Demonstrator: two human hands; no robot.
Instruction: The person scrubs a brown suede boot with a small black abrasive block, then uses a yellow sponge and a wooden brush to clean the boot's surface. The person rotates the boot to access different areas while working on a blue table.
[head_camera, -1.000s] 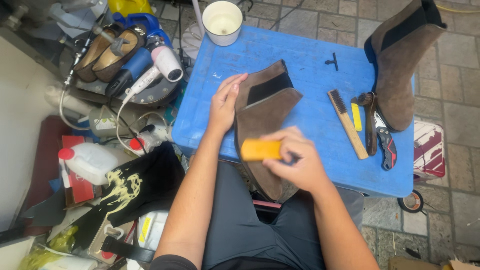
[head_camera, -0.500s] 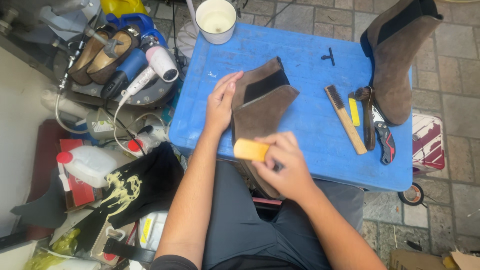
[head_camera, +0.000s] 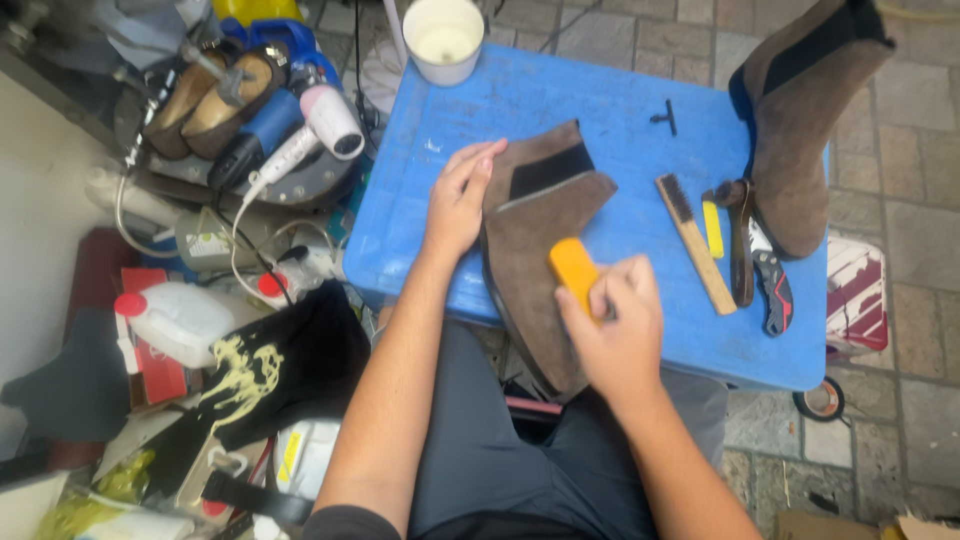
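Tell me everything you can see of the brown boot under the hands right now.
The brown boot is an ankle boot in what looks like suede, with a black elastic side panel near its opening and a dark sole edge. It lies on its side on the blue table, opening pointing away from the person, toe end hanging over the near edge above the lap. The left hand rests flat against its shaft. The right hand presses an orange block onto its side. A matching boot lies apart, at right.

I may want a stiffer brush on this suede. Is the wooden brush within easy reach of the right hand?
Probably yes. The wooden brush lies on the blue table just beyond the right hand, nothing between them. That hand holds an orange block, so it would need freeing first.
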